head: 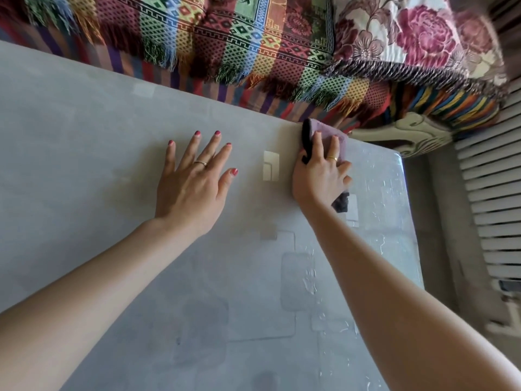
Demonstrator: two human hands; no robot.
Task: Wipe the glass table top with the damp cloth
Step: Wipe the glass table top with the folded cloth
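Two bare forearms are reaching in from the bottom corners of the frame over the glass table top (84, 165), whose pale grey surface is filling most of the lower and left picture. Wet streaks and droplets are glinting along its right side, toward the right edge.

At centre frame the left hand (191, 187) is lying flat on the glass, open, fingers spread, holding nothing; a ring is showing on one finger. Just right of it, in the centre-right, the right hand (320, 176) is pressing down on the damp cloth (328, 134), fingers curled over it and gripping it. The cloth is mauve with a dark edge; most of it is lying under the palm, its far part sticking out beyond the fingertips at the table's far edge, and a dark corner is poking out below the heel of the hand.

Beyond the table, across the top of the frame, a fringed multicoloured woven throw (225, 43) is hanging, with a floral cushion (417, 43) at the upper right.
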